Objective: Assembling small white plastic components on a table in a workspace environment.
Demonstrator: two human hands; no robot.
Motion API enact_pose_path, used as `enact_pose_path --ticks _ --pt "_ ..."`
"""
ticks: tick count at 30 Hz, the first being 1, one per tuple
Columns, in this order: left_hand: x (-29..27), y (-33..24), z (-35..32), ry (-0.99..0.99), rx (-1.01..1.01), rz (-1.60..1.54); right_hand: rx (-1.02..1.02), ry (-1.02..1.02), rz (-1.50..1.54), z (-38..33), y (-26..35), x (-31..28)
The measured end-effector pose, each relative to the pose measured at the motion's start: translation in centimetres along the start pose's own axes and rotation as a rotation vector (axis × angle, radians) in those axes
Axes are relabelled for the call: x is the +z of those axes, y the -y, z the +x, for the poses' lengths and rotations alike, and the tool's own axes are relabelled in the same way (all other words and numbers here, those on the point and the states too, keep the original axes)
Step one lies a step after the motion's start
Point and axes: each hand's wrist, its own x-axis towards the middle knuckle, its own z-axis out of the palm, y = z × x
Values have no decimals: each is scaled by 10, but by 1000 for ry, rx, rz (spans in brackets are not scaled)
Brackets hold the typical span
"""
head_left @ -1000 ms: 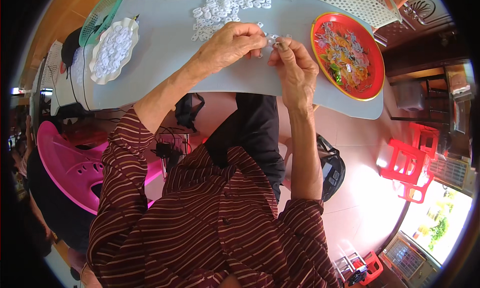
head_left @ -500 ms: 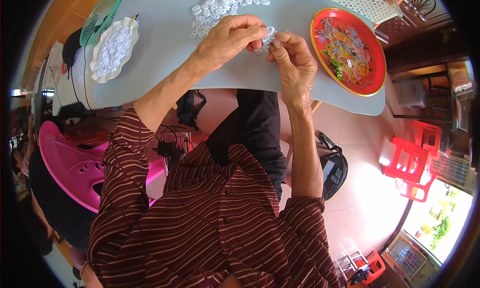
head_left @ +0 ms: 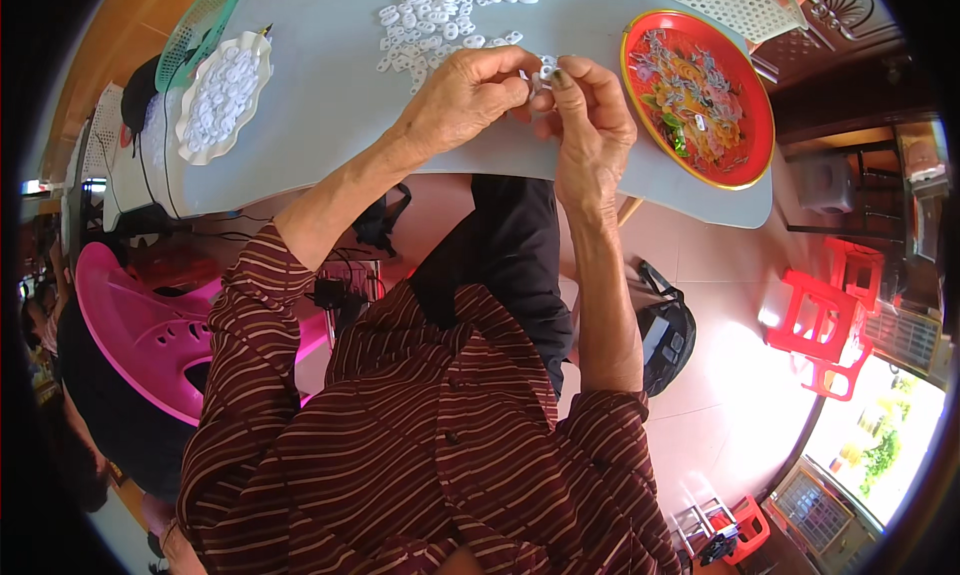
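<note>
Above the near part of the grey table (head_left: 310, 125), my left hand (head_left: 465, 95) and my right hand (head_left: 592, 115) meet with their fingertips close together. A small white plastic piece (head_left: 547, 72) is pinched in my right thumb and forefinger. My left thumb and forefinger are closed at its left side, on a small white bit whose kind is too small to make out. Beyond my hands lie many loose white oval pieces with holes (head_left: 440, 20). On the right stands a round red tray (head_left: 765, 125) with a gold rim, holding many tiny slim pieces over a flower pattern.
At the left a white scalloped dish (head_left: 190, 158) is heaped with white pieces, beside a green mesh basket (head_left: 200, 35). A white perforated basket (head_left: 700, 0) stands at the far right. Below are a pink chair (head_left: 130, 325), a black bag (head_left: 668, 345) and red stools (head_left: 815, 315).
Both hands have shifted slightly and turned at the fingertips. The white piece has come lower, into my right thumb and forefinger. The view has moved a little.
</note>
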Motion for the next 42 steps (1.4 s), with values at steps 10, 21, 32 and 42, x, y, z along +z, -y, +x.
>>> enact_pose_path --ticks 10,21,32,42 --pt "-2 -6 -1 -43 52 96 -80 18 -64 2 -8 0" --pt "0 -5 2 8 -41 -157 -41 120 85 2 -10 -7" --pt "-13 -13 8 -99 -10 55 -56 135 -21 -1 -4 0" --pt "-15 -15 7 -83 -6 47 -33 125 -109 -1 -3 2"
